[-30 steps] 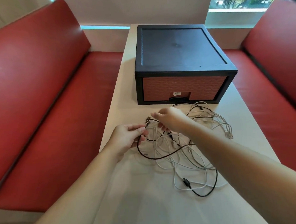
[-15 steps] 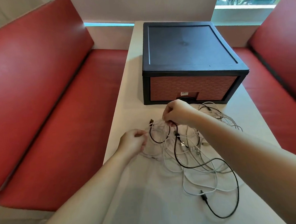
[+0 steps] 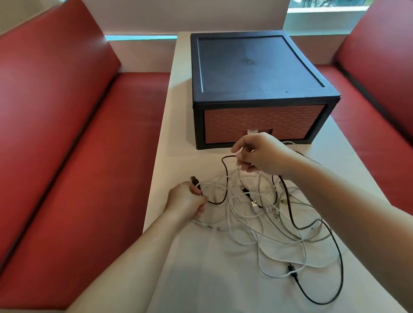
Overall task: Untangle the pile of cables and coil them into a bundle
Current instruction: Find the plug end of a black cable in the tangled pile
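Observation:
A tangle of white cables lies on the white table, with one black cable looping through it out to the near right. My left hand is shut on the black cable's plug end at the pile's left edge. My right hand is raised above the pile, near the box front. It pinches the same black cable further along, and a short black loop hangs between the two hands. A second black plug rests at the pile's near side.
A black storage box with a brick-patterned drawer front stands on the table just behind the pile. Red bench seats flank the table on both sides, the right one closer. A window runs along the back.
My right hand has lifted away from the left one toward the box, drawing the black cable up out of the pile. The left hand has closed on the plug end.

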The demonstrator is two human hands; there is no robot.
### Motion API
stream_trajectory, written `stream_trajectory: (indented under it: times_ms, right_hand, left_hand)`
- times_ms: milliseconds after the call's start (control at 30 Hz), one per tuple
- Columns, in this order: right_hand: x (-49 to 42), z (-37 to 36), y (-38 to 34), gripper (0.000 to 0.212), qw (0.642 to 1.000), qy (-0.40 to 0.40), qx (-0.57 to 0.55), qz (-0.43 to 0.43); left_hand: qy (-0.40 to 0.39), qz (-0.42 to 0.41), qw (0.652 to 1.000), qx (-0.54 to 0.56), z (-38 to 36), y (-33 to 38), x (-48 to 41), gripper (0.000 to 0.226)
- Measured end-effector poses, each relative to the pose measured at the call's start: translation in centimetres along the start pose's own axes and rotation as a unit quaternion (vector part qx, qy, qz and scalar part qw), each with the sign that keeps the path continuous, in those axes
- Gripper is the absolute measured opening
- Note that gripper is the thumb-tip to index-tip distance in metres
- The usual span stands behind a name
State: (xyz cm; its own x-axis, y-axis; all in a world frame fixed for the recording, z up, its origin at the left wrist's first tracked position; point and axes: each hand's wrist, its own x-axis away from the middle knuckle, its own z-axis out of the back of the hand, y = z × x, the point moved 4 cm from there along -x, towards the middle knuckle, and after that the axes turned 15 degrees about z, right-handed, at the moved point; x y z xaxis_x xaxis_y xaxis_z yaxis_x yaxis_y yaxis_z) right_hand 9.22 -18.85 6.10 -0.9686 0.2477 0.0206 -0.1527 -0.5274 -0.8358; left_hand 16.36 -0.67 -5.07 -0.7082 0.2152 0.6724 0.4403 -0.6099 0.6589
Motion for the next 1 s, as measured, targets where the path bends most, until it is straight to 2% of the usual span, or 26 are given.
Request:
stream_trajectory:
  times_ms: [100,200,300,333,367,433,533,633,700,733,800,900,1000]
  right_hand:
    - [0.6,0.5,-0.1,0.019,0.999,0.022,-0.044,0.01]
    - [1.5,0.4,-0.1,0.023,0.997,0.028,-0.071,0.019]
    - [2.6,-0.2,-0.2,0.026,0.996,0.018,-0.077,0.05]
    - [2.9,-0.5,-0.2,0.029,0.995,0.011,-0.077,0.063]
    - [3.3,-1.0,-0.1,0.031,0.994,0.002,-0.077,0.072]
    - [4.1,-2.0,0.3,0.035,0.993,-0.023,-0.071,0.088]
    - [4.8,-2.9,0.8,0.028,0.991,-0.057,-0.04,0.115]
    - [3.8,-2.3,2.1,0.013,0.994,0.0,-0.07,0.078]
    - [2.1,-1.8,3.1,0.01,0.996,0.045,-0.028,0.065]
    - [1.2,-1.9,3.3,0.012,0.997,0.04,0.011,0.07]
    - [-0.5,-2.9,3.1,0.021,0.992,-0.021,0.081,0.094]
    - [-2.4,-4.6,2.5,0.021,0.967,-0.123,0.185,0.127]
    - [-3.8,-5.0,2.9,0.021,0.947,-0.169,0.245,0.124]
  left_hand:
    - [-0.023,0.007,1.0,0.01,0.2,0.2,-0.2,0.007]
    - [-0.023,0.014,0.999,0.044,0.3,1.5,0.1,0.022]
    - [-0.117,0.066,0.979,0.156,-0.2,3.7,1.5,0.04]
    - [-0.154,0.077,0.972,0.163,-0.4,4.5,2.1,0.046]
    - [-0.181,0.08,0.968,0.155,-0.6,5.1,2.5,0.047]
    - [-0.202,0.074,0.967,0.134,-0.9,5.8,3.0,0.036]
    - [-0.186,0.066,0.971,0.137,-0.9,5.7,3.3,0.02]
    - [-0.126,0.026,0.985,0.114,-0.2,5.3,3.9,0.025]
    - [-0.092,-0.006,0.991,0.098,0.2,5.0,4.8,0.027]
    - [-0.084,-0.016,0.992,0.097,0.3,4.8,5.2,0.027]
    - [-0.075,-0.028,0.991,0.103,0.3,4.5,6.0,0.027]
    - [-0.051,-0.057,0.992,0.101,0.4,4.0,6.9,0.027]
    - [-0.023,-0.082,0.991,0.101,0.8,3.4,7.7,0.027]
